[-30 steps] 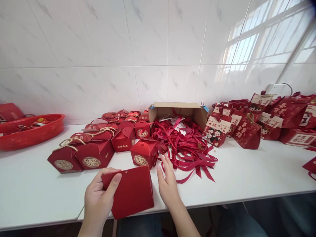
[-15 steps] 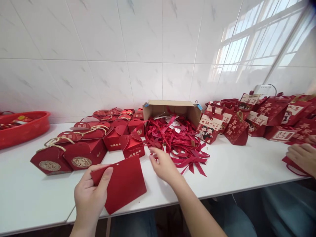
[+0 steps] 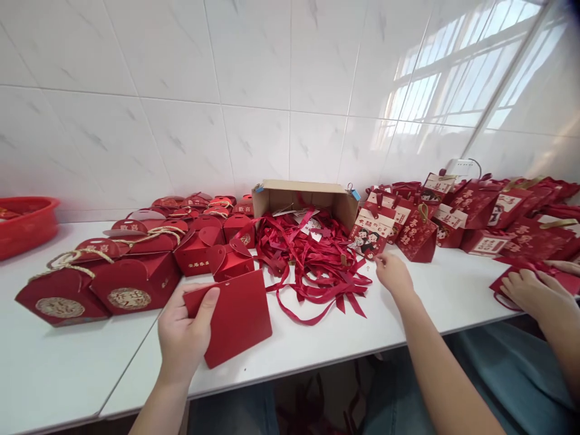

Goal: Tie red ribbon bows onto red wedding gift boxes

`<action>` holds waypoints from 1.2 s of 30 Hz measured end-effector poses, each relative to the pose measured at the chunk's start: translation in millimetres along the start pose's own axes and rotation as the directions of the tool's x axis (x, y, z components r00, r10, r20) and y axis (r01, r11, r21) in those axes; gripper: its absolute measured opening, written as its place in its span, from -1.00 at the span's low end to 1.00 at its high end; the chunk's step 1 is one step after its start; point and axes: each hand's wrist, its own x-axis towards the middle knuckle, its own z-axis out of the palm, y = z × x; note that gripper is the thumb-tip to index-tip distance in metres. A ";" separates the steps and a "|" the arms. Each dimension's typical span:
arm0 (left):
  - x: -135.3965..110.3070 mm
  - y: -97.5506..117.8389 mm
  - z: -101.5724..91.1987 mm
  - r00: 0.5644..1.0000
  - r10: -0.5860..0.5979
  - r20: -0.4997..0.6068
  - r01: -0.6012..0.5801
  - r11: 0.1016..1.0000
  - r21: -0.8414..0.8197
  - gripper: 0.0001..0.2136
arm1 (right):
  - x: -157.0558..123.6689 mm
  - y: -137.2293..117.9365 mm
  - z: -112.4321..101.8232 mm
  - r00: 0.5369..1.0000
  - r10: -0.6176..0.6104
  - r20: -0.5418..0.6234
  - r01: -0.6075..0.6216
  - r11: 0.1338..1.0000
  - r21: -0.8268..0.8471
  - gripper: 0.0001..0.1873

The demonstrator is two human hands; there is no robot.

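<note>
My left hand (image 3: 188,329) is closed on a flat red card (image 3: 240,317), thumb on the front face and fingers behind it; a small hole shows near its top edge. My right hand (image 3: 395,277) reaches out to the right with its fingertips pinched together, at the lower corner of a red gift box with a cartoon couple (image 3: 371,232). Whatever lies between those fingertips is too small to make out. Left of it, a tangled pile of red ribbons (image 3: 312,260) spills from a cardboard box (image 3: 308,187); one ribbon loops forward onto the white table (image 3: 290,344).
Red boxes with rope handles (image 3: 136,281) stand at the left, smaller red boxes (image 3: 199,248) behind them. A red plastic basin (image 3: 29,226) is at far left. Finished-looking red gift bags (image 3: 480,205) crowd the right. A co-worker's hands (image 3: 534,290) hold red card at the right edge.
My right hand has moved right, from the front of the ribbon pile to the cartoon box. A ribbon now loops out forward from the pile. The card stays in my left hand; the view has shifted right.
</note>
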 end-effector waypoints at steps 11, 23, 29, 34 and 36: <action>0.3 3.3 10.1 0.997 -0.031 0.070 0.036 0.996 -0.076 -0.66 | 22.8 19.0 16.3 0.994 -0.017 0.106 0.028 0.994 -0.105 -0.82; -0.9 7.1 11.0 0.997 -0.041 0.065 0.045 0.997 -0.058 -0.66 | -45.6 -83.1 46.6 0.813 -0.583 0.018 0.567 0.797 0.210 -0.75; -0.9 5.0 11.1 0.997 -0.017 0.072 0.024 0.996 -0.088 -0.68 | -51.7 -100.7 59.0 0.776 -0.617 0.133 0.598 0.786 0.158 -0.73; -1.2 5.2 10.8 0.996 -0.026 0.085 0.035 0.994 -0.107 -0.71 | -45.3 -90.9 57.9 0.789 -0.580 0.202 0.575 0.813 0.090 -0.78; -1.5 6.0 10.8 0.996 -0.032 0.089 0.042 0.993 -0.110 -0.71 | -44.9 -85.8 54.2 0.788 -0.576 0.218 0.573 0.815 0.084 -0.76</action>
